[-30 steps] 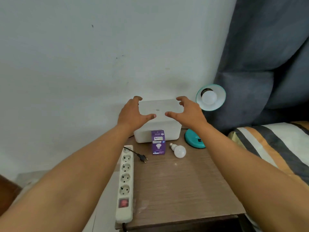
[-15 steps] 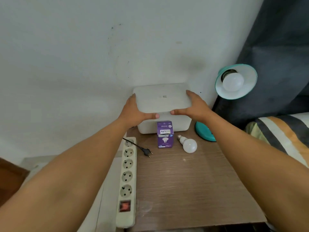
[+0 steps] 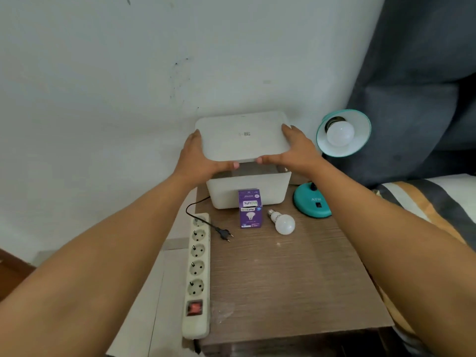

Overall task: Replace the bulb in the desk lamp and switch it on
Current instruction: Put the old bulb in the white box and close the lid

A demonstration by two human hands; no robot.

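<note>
A teal desk lamp has its shade tilted toward me with a white bulb screwed in, and its round base sits on the wooden table. A loose white bulb lies beside a purple bulb carton. The lamp's black plug lies unplugged next to a white power strip. My left hand and my right hand grip the white lid, raised just above the white box.
A white wall rises behind the table. A dark grey curtain hangs at the right, above a striped bed cover. The power strip lies along the table's left edge, its red switch nearest me.
Both hands closed on the box lid and have lifted it off the box, so a gap now shows beneath its front edge. The camera has moved closer.
</note>
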